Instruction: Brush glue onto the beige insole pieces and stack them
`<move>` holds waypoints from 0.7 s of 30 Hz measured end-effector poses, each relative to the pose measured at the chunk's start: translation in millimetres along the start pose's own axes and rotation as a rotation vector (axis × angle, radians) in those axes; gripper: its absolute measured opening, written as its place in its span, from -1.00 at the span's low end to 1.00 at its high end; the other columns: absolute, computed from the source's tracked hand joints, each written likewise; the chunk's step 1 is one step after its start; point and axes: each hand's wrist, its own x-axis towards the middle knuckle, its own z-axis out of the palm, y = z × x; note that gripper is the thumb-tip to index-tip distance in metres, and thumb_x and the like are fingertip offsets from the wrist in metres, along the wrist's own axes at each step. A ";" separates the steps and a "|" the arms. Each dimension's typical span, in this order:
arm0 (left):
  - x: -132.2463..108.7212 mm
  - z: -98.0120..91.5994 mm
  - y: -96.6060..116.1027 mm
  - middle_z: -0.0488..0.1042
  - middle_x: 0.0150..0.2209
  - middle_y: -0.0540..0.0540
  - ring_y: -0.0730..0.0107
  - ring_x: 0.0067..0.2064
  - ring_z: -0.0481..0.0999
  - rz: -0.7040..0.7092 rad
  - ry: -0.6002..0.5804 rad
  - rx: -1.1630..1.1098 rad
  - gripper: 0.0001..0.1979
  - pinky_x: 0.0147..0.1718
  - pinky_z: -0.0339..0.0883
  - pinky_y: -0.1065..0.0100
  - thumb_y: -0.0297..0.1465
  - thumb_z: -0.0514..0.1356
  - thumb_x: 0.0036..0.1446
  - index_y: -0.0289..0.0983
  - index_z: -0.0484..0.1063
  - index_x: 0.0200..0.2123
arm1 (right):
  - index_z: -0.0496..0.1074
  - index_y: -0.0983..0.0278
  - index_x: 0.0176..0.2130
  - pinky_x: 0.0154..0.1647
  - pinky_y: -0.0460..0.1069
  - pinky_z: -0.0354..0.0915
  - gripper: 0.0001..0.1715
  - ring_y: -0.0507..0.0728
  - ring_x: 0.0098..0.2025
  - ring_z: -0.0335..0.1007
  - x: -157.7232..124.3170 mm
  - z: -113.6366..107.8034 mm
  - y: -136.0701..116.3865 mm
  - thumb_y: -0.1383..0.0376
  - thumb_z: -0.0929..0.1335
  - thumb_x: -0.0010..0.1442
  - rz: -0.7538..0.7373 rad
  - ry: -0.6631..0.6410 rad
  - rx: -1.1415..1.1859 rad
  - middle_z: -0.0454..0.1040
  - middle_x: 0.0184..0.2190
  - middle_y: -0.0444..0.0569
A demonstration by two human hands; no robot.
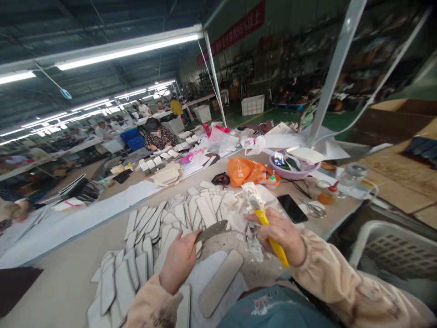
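My left hand (180, 262) is closed on one end of a dark grey, round-ended strip (214, 229), held tilted above the table. In my right hand (282, 234) is a brush (276, 246) with a yellow handle, its bristles pointing up and caked with white paste. Behind the brush lies a crumpled, paste-smeared plastic sheet (235, 209). One long grey round-ended piece (221, 284) rests on a white sheet (197, 272) in front of me. Many similar pale pieces (177, 212) with dark edges are heaped to the left and beyond my left hand.
Near my right arm are a black phone (292, 208), scissors (316, 209), an orange-liquid bottle (328, 193) and a glass jar (355, 175). An orange bag (246, 171) and purple basin (295, 172) stand behind. A white basket (392, 243) is at right. A co-worker (157, 136) sits across.
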 end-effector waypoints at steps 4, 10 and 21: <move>1.8 5.3 2.7 0.55 -0.02 -0.15 0.24 0.00 0.53 0.101 0.096 0.061 -0.56 0.23 0.12 -0.03 -0.57 -0.07 0.16 -0.27 0.35 0.08 | 0.32 0.27 -0.35 -0.20 0.04 0.35 -0.85 0.12 -0.15 0.35 0.2 14.3 -0.2 0.45 0.24 0.24 -0.061 -0.099 -0.003 0.46 -0.03 0.11; -6.0 -0.3 9.8 0.55 -0.03 -0.17 0.29 -0.05 0.55 0.319 0.337 0.160 -0.46 0.27 0.03 -0.02 -0.67 -0.08 0.05 -0.31 0.28 0.10 | 0.32 0.25 -0.33 -0.20 0.04 0.37 -0.80 0.10 -0.20 0.36 -27.5 12.6 28.5 0.49 0.20 0.24 0.053 -0.141 -0.163 0.49 -0.09 0.07; -6.8 -4.2 15.3 0.56 -0.05 -0.14 0.24 -0.02 0.53 0.163 0.286 -0.077 -0.58 0.19 0.16 0.09 -0.52 -0.06 0.16 -0.26 0.38 0.05 | 0.26 0.21 -0.35 -0.27 0.05 0.37 -0.87 0.21 -0.19 0.49 -89.6 -57.5 45.4 0.41 0.32 0.19 0.290 0.014 -0.384 0.47 -0.35 0.00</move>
